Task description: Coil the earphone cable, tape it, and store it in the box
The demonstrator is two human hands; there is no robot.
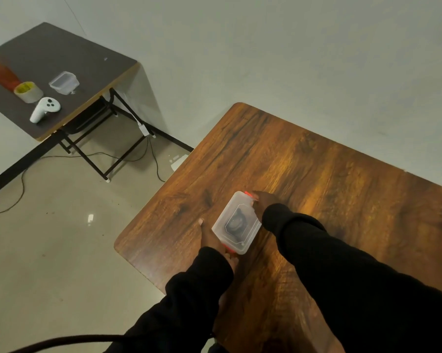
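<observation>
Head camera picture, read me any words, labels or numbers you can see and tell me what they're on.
None can be read.
Tape roll on the dark side table: yellow label with dark print, too blurred to read.
Box lid: embossed outline, no legible text.

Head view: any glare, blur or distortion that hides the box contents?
Head view: wide-angle bending of table edges; warm glare on the wooden table beside the box; translucent lid blurs the dark coil inside; both hands soft, the left hand shadowed.
</observation>
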